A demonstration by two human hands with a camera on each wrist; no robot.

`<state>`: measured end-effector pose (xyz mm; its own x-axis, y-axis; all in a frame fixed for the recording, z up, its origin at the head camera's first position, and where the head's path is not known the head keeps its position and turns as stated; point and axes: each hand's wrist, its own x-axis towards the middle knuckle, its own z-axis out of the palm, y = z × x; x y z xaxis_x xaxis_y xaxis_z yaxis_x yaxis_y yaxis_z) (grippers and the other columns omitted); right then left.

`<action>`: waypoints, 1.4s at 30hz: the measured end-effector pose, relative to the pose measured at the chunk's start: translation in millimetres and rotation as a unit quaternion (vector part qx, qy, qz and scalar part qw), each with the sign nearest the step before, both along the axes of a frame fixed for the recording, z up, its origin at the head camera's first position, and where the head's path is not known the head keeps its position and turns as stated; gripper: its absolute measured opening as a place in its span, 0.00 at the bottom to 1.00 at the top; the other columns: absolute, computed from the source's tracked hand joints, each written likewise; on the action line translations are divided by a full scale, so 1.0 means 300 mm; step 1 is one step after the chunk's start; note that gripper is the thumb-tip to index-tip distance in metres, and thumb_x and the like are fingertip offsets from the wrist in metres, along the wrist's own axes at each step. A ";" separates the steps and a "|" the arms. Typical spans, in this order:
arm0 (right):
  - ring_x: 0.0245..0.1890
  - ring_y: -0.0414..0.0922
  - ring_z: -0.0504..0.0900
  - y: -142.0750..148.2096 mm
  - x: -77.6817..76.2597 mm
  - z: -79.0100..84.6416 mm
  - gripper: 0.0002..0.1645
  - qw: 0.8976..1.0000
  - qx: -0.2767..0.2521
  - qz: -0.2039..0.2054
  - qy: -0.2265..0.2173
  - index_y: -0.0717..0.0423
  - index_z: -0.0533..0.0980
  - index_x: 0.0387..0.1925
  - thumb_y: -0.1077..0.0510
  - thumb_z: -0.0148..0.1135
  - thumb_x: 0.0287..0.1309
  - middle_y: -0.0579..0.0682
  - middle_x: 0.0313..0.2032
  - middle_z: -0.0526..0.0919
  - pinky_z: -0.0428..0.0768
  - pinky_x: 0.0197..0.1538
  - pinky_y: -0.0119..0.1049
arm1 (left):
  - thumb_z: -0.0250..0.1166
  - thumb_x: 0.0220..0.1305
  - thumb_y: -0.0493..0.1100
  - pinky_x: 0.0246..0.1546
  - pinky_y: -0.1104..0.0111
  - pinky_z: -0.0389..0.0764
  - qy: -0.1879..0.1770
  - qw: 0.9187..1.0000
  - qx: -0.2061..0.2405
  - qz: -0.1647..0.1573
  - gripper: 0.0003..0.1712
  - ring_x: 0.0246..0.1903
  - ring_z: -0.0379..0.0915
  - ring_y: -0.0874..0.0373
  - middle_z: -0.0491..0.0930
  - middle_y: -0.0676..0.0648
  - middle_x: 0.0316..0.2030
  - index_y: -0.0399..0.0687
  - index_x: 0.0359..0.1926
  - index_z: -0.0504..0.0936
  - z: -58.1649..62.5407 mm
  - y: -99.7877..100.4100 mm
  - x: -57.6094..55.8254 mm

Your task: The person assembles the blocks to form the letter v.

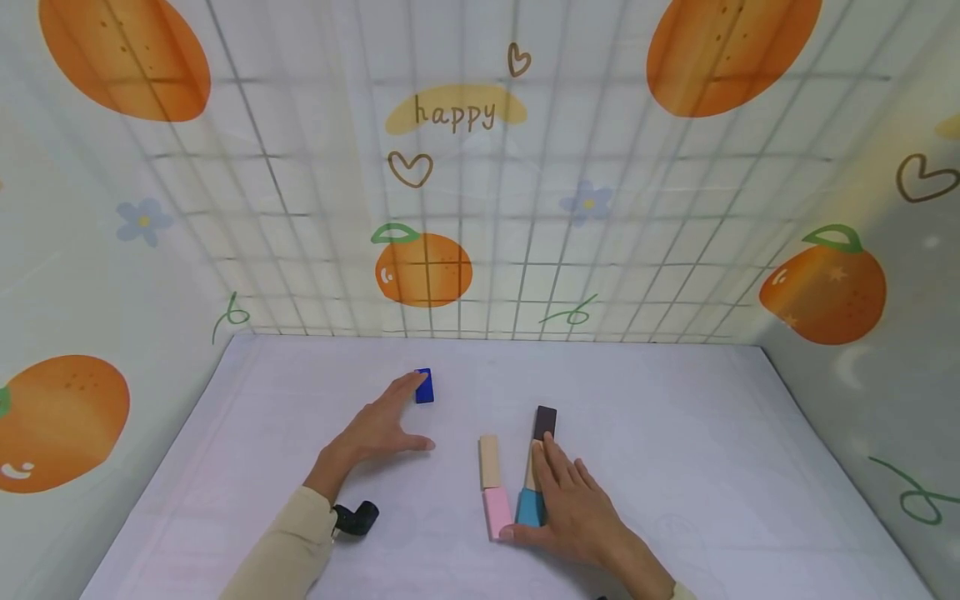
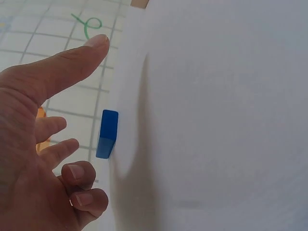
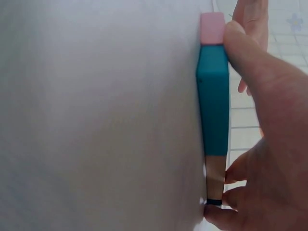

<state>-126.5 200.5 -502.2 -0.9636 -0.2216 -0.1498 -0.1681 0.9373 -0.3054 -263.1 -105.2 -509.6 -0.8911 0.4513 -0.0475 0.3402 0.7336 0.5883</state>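
Observation:
My left hand (image 1: 378, 425) reaches toward a dark blue block (image 1: 425, 390), its thumb and fingers spread. The left wrist view shows a gap between the fingertips and this blue block (image 2: 109, 132). To the right, two short rows of blocks lie end to end. One joins a plain wooden block (image 1: 489, 462) to a pink block (image 1: 497, 510). The other runs from a dark brown block (image 1: 545, 421) through a second wooden block (image 1: 531, 475) to a teal block (image 1: 529, 507). Extended fingers of my right hand (image 1: 581, 508) rest along this row, partly hiding it; its thumb tip touches the pink block.
A white cloth covers the table (image 1: 675, 467). Behind it stands a wire grid under a pale curtain (image 1: 480, 192) printed with oranges, and similar curtain closes both sides. A black wrist device (image 1: 358, 518) sits by the left cuff.

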 end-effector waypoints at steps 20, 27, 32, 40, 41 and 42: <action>0.77 0.58 0.50 -0.006 0.003 0.008 0.82 1.000 -0.002 0.001 -0.005 0.60 0.47 0.80 0.10 0.56 0.38 0.60 0.79 0.43 0.51 0.74 0.60 | 0.76 0.56 0.59 0.70 0.41 0.56 -0.012 1.000 0.014 0.017 0.58 0.77 0.45 0.48 0.50 0.48 0.79 0.56 0.80 0.53 -0.018 -0.044 -0.044; 0.77 0.58 0.50 -0.002 0.004 0.007 0.82 1.000 -0.007 0.006 0.001 0.61 0.47 0.79 0.10 0.56 0.38 0.61 0.79 0.43 0.52 0.74 0.60 | 0.74 0.59 0.56 0.69 0.36 0.55 -0.007 1.000 0.020 0.021 0.56 0.76 0.47 0.44 0.51 0.45 0.79 0.53 0.80 0.53 -0.035 -0.058 -0.059; 0.77 0.58 0.50 -0.001 0.004 0.009 0.82 1.000 -0.007 0.008 0.001 0.61 0.47 0.79 0.10 0.56 0.39 0.61 0.79 0.44 0.52 0.74 0.60 | 0.74 0.59 0.55 0.67 0.34 0.54 -0.006 1.000 0.005 0.023 0.56 0.76 0.46 0.43 0.50 0.44 0.79 0.52 0.80 0.53 -0.040 -0.062 -0.077; 0.77 0.58 0.50 0.001 0.005 0.011 0.82 1.000 -0.008 0.006 0.000 0.60 0.47 0.80 0.10 0.56 0.39 0.60 0.79 0.43 0.51 0.74 0.60 | 0.74 0.59 0.55 0.67 0.34 0.55 -0.004 1.000 -0.009 0.026 0.57 0.76 0.47 0.42 0.52 0.42 0.78 0.48 0.80 0.52 -0.043 -0.063 -0.096; 0.77 0.58 0.50 0.001 0.005 0.011 0.81 1.000 -0.009 0.005 0.000 0.60 0.47 0.80 0.10 0.56 0.39 0.60 0.79 0.43 0.51 0.74 0.59 | 0.74 0.59 0.55 0.68 0.35 0.55 -0.006 1.000 -0.010 0.027 0.57 0.76 0.47 0.42 0.52 0.42 0.78 0.49 0.80 0.52 -0.041 -0.062 -0.096; 0.77 0.58 0.50 0.001 0.006 0.012 0.81 1.000 -0.009 0.006 0.000 0.60 0.47 0.80 0.10 0.56 0.39 0.60 0.79 0.43 0.51 0.74 0.59 | 0.74 0.59 0.55 0.68 0.35 0.54 -0.007 1.000 -0.009 0.028 0.56 0.76 0.47 0.42 0.52 0.42 0.78 0.49 0.80 0.53 -0.039 -0.060 -0.097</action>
<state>-124.8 200.9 -498.5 -0.9610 -0.2349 -0.1457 -0.1784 0.9297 -0.3223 -292.4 -123.3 -521.4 -0.9146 0.3988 -0.0672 0.2897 0.7619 0.5793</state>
